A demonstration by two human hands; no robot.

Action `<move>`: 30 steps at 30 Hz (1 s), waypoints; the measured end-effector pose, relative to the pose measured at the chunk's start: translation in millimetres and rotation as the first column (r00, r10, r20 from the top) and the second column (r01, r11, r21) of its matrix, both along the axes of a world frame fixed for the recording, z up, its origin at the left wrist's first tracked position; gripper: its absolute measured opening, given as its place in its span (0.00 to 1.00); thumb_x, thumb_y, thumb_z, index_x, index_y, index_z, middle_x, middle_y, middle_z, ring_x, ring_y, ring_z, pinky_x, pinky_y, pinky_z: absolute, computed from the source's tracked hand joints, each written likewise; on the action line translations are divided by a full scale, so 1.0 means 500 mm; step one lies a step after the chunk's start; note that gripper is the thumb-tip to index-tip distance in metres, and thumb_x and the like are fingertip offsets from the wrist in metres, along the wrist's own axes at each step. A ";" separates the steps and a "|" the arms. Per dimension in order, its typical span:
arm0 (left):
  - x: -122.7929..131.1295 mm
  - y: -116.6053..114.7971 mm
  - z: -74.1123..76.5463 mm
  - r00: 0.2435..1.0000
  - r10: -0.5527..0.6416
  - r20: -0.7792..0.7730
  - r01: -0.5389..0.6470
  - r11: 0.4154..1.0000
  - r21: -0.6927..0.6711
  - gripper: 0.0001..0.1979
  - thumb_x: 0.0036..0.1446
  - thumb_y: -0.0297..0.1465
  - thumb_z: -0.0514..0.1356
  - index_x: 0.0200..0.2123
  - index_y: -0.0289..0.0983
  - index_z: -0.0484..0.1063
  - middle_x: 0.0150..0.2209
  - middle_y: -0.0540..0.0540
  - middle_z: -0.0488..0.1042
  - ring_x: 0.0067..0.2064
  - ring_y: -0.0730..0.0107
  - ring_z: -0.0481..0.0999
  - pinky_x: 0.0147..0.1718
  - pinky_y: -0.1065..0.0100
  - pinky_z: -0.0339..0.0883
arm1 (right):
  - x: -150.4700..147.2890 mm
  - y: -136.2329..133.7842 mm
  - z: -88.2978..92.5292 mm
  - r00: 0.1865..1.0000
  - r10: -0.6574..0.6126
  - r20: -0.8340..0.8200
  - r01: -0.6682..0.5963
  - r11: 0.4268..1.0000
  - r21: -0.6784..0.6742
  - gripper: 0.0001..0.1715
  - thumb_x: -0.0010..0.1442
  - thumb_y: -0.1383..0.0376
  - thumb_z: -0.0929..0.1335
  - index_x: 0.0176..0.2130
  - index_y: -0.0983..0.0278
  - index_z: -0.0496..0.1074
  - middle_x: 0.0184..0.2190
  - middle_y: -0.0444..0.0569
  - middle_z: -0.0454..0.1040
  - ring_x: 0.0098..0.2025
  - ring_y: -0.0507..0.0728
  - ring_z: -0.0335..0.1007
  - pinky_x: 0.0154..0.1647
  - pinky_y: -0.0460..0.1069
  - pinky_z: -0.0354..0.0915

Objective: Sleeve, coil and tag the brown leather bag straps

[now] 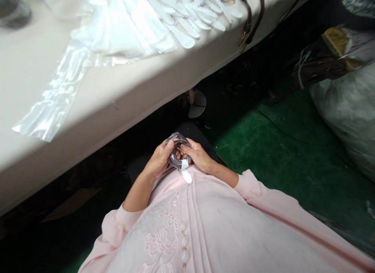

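Note:
A coiled dark strap is held at my lap, with a glossy, clear-looking plastic surface. My left hand closes round its left side, thumb on the coil. From the other side my right hand grips it, thumb reaching into the ring. A small gold metal piece shows inside the coil near that thumb. One white plastic tie loops round the bottom of the coil and hangs toward my shirt. The fingers behind the coil are partly hidden.
On the covered table ahead lie clear plastic bags and a heap of white plastic ties. Brown straps hang over its edge. A large pale sack stands on the green floor at right.

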State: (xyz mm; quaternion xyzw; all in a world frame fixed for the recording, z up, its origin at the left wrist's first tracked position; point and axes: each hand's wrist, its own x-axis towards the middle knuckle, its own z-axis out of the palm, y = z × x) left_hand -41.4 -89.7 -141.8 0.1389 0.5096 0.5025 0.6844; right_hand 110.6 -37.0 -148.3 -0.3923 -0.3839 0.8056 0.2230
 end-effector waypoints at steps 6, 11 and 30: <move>-0.018 -0.012 0.012 0.987 -0.077 0.141 0.079 0.997 -0.008 0.15 0.55 0.39 0.69 0.31 0.32 0.74 0.27 0.46 0.71 0.30 0.70 0.73 0.35 0.69 0.72 | 0.012 0.018 0.004 0.992 0.107 0.064 -0.111 0.991 0.071 0.24 0.59 0.53 0.72 0.49 0.64 0.71 0.33 0.45 0.76 0.31 0.50 0.70 0.30 0.43 0.64; -0.018 -0.018 -0.007 0.939 0.269 0.216 -0.273 0.962 -0.010 0.15 0.55 0.35 0.70 0.27 0.35 0.68 0.22 0.55 0.63 0.26 0.79 0.66 0.42 0.68 0.73 | 0.054 0.015 -0.003 0.991 -0.005 0.133 -0.024 0.976 0.215 0.18 0.59 0.57 0.72 0.47 0.63 0.75 0.44 0.49 0.76 0.42 0.53 0.74 0.42 0.46 0.70; -0.004 -0.050 -0.002 0.905 0.304 0.298 -0.265 0.950 -0.164 0.18 0.53 0.34 0.71 0.24 0.35 0.66 0.21 0.55 0.62 0.22 0.82 0.61 0.32 0.72 0.72 | 0.067 -0.045 0.006 0.923 -0.041 0.382 -0.275 0.623 0.732 0.07 0.55 0.72 0.65 0.32 0.61 0.71 0.34 0.49 0.76 0.37 0.54 0.72 0.42 0.49 0.68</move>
